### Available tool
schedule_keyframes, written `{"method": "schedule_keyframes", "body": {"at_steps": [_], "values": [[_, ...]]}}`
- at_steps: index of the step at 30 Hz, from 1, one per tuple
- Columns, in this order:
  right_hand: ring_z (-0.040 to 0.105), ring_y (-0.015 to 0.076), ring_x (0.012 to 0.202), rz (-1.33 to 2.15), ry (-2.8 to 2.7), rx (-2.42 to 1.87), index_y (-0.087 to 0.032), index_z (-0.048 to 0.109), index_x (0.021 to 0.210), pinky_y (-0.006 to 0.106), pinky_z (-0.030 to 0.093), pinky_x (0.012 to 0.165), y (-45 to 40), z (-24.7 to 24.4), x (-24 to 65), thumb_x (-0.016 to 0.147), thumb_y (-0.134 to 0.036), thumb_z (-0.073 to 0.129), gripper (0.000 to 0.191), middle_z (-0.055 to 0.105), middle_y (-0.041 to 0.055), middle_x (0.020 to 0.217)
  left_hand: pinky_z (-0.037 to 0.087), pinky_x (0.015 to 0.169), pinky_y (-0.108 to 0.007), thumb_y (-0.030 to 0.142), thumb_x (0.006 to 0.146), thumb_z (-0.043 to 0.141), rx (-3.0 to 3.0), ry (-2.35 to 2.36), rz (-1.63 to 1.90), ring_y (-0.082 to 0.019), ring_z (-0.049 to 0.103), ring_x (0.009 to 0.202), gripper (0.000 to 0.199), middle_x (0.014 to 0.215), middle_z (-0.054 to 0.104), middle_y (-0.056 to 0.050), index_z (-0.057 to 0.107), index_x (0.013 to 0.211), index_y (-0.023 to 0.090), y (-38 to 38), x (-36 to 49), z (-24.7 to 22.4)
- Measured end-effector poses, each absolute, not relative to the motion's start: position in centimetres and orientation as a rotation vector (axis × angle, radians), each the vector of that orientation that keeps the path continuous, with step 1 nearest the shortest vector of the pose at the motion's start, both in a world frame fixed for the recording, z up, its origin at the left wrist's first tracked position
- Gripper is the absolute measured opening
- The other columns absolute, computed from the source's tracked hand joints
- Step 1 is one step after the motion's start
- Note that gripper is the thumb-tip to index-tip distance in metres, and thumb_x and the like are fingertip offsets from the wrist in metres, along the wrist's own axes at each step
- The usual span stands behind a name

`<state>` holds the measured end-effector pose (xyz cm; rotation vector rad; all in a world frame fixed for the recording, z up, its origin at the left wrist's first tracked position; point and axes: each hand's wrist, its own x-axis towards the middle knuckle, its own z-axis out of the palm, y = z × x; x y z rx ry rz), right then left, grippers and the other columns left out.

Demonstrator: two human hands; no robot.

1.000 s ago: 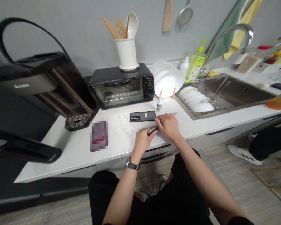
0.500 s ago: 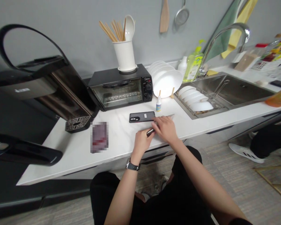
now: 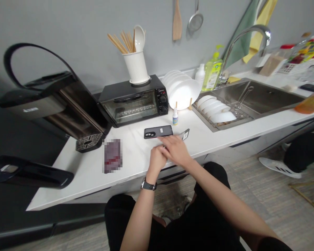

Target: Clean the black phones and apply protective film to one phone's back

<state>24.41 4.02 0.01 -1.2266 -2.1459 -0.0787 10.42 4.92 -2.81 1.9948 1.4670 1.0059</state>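
My left hand [image 3: 157, 158] is closed on the near left end of a thin, flat phone [image 3: 185, 134]. My right hand [image 3: 174, 149] lies across the top of it, thumb on the near side and fingers bent over the far side, so most of the phone is hidden. Only its right end, with a white label, sticks out. Just beyond my fingers, a dark phone-shaped piece [image 3: 158, 132] with camera rings and a white sticker lies flat on the counter; I cannot tell whether it is a phone or a case. Behind it stands a small white bottle [image 3: 175, 118].
A toaster oven [image 3: 136, 104] bears a white utensil holder [image 3: 136, 68]. Left are a coffee machine [image 3: 52, 97], a black appliance [image 3: 42, 176] and a blurred-out packet [image 3: 113, 156]. Right are plates [image 3: 184, 94] and a sink [image 3: 272, 89] with bowls. A person's shoe [image 3: 278, 167] shows at right.
My right hand has shifted left over the phone and now covers its dark near end. The labelled right end now faces me more. My head view has turned slightly.
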Motion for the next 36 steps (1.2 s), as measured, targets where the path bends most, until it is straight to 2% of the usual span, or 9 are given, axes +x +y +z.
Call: {"method": "schedule_keyframes", "body": {"at_steps": [2,4,6,12,15,19,25,31,36], "values": [[0.061,0.0279,0.095,-0.147,-2.042,-1.451,-0.015,0.072,0.115,0.041,0.040,0.088,5.7,0.2,27.6,0.112,-0.043,0.040,0.043,0.075,0.0124,0.100,0.053,0.074,-0.027,0.031,0.095,0.066,2.043,1.350,0.960,-0.020,0.074,0.078,0.020,0.085,0.080,-0.006,0.082,0.092,0.020,5.0,10.7,-1.9],[0.060,0.0266,0.091,-0.175,-1.974,-1.564,-0.018,0.072,0.095,0.039,0.038,0.086,6.7,0.5,29.3,0.112,-0.041,0.038,0.045,0.073,0.0104,0.089,0.052,0.074,-0.026,0.037,0.097,0.064,2.056,1.307,0.961,-0.019,0.073,0.079,0.024,0.088,0.081,-0.005,0.082,0.099,0.021,5.0,11.0,-1.3],[0.060,0.0254,0.091,-0.150,-1.946,-1.540,-0.019,0.070,0.089,0.038,0.037,0.087,6.6,0.9,29.0,0.112,-0.040,0.038,0.045,0.073,0.0087,0.088,0.050,0.072,-0.024,0.035,0.095,0.065,2.015,1.349,1.028,-0.018,0.072,0.077,0.023,0.086,0.081,-0.005,0.081,0.100,0.019,4.9,11.3,-1.1],[0.065,0.0255,0.098,0.030,-1.862,-1.344,-0.021,0.070,0.105,0.039,0.040,0.093,4.3,2.2,23.6,0.102,-0.050,0.061,0.031,0.076,0.0060,0.100,0.043,0.056,-0.021,0.026,0.083,0.066,1.642,1.399,1.273,-0.013,0.060,0.059,0.017,0.060,0.068,0.001,0.072,0.073,0.014,3.7,11.9,-1.4],[0.068,0.0263,0.096,0.123,-1.787,-1.344,-0.022,0.069,0.103,0.040,0.043,0.093,3.8,3.3,22.9,0.098,-0.051,0.066,0.030,0.077,0.0057,0.099,0.050,0.063,-0.022,0.031,0.080,0.069,1.451,1.292,1.424,-0.016,0.066,0.069,0.018,0.071,0.074,-0.002,0.073,0.083,0.014,3.1,12.1,-0.5],[0.069,0.0251,0.092,0.252,-1.751,-1.283,-0.023,0.066,0.108,0.036,0.047,0.087,3.3,4.8,22.8,0.103,-0.037,0.054,0.019,0.076,0.0050,0.098,0.056,0.073,-0.024,0.033,0.079,0.071,1.292,1.153,1.556,-0.017,0.072,0.079,0.024,0.084,0.077,-0.004,0.069,0.096,0.017,3.0,12.9,1.1],[0.071,0.0224,0.095,0.286,-1.747,-1.153,-0.020,0.053,0.133,0.034,0.051,0.086,3.2,6.0,22.1,0.102,-0.015,0.035,0.036,0.076,0.0069,0.108,0.057,0.087,-0.026,0.025,0.081,0.065,1.378,1.103,1.604,-0.021,0.074,0.103,0.018,0.111,0.078,-0.009,0.069,0.098,0.017,3.3,13.6,2.5],[0.071,0.0214,0.108,0.306,-1.701,-0.999,-0.022,0.051,0.141,0.034,0.054,0.093,4.3,6.7,23.3,0.091,-0.008,0.036,0.053,0.074,0.0089,0.118,0.050,0.075,-0.023,0.019,0.085,0.064,1.631,1.288,1.474,-0.018,0.070,0.083,0.017,0.085,0.078,-0.001,0.077,0.096,0.019,3.6,13.4,4.3],[0.070,0.0220,0.109,0.286,-1.699,-0.936,-0.023,0.059,0.133,0.037,0.053,0.098,5.1,6.7,25.3,0.088,-0.008,0.037,0.053,0.074,0.0074,0.115,0.043,0.068,-0.026,0.017,0.085,0.067,1.945,1.531,1.152,-0.019,0.069,0.076,0.019,0.085,0.081,-0.002,0.081,0.096,0.025,4.7,13.6,6.5]]}}
